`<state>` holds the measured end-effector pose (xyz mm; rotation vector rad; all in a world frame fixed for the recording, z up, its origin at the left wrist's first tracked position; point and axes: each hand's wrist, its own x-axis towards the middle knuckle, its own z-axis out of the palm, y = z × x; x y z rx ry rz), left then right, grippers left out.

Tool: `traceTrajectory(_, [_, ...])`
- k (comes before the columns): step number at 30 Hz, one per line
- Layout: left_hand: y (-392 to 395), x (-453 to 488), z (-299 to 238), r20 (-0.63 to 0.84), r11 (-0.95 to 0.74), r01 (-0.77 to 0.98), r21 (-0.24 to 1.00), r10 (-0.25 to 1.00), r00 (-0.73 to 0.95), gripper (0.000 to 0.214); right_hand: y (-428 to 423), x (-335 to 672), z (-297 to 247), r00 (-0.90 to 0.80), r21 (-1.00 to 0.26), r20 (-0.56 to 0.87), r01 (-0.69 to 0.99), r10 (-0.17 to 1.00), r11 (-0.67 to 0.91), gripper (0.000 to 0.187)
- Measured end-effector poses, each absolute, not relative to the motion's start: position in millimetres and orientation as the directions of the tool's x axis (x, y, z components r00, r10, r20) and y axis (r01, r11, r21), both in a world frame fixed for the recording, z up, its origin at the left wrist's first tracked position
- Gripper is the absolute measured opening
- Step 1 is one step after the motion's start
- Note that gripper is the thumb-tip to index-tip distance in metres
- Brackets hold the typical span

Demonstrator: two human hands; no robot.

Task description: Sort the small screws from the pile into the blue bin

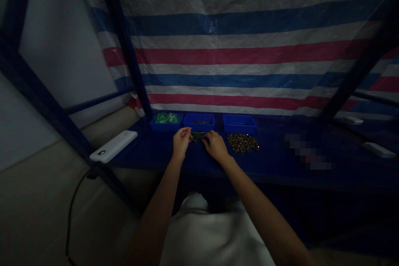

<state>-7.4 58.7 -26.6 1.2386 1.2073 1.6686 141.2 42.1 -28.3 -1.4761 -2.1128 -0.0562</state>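
A small pile of thin dark metal pieces [197, 136], perhaps screws, lies on the blue tabletop between my hands. On the pile's left side is my left hand [181, 142], thumb and fingertips pressed together in a pinch; what they hold is too small to make out. My right hand [215, 145] reaches in from the other side, its fingers curled at the pile's edge and whatever they grip hidden. Close by on the right is a heap of small brass-coloured metal parts [242, 143]. Just beyond the pile stands a blue bin [199, 126] with a few thin pieces inside.
Left of that bin, another blue bin [166, 126] holds green and white pieces. A third blue bin [240, 129] stands behind the brass heap. A white device [114, 146] lies at the table's left end. Blue frame posts [126, 45] and a striped sheet [218, 56] enclose the back.
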Motion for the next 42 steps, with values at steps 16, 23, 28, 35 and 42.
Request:
traceTrajectory(16, [51.0, -6.9, -39.6, 0.523, -0.387, 0.403, 0.83, 0.791, -0.317, 0.021, 56.1, 129.3, -29.7, -0.086, -0.521, 0.591, 0.719, 0.802, 0.46, 0.012])
traceTrajectory(23, [49.8, 9.6, -31.0, 0.577, -0.499, 0.32, 0.806, 0.784, -0.231, 0.024, 53.9, 132.1, -36.9, -0.022, -0.705, 0.637, 0.387, 0.77, 0.595, 0.011])
traceTrajectory(28, [50.5, 17.9, -27.1, 0.617, -0.52, 0.363, 0.773, 0.75, -0.238, 0.02, 49.5, 131.7, -37.3, 0.01, -0.717, 0.64, 0.366, 0.768, 0.593, 0.014])
traceTrajectory(35, [44.7, 21.6, -30.9, 0.748, -0.601, 0.571, 0.56, 0.662, -0.037, 0.009, 47.6, 134.8, -33.9, 0.113, -0.702, 0.704, 0.262, 0.701, 0.662, 0.016])
traceTrajectory(42, [47.1, 21.1, -33.4, 0.676, -0.657, 0.355, 0.666, 0.732, 0.086, 0.013, 51.0, 136.2, -27.8, 0.278, -0.768, 0.637, 0.142, 0.719, 0.625, 0.019])
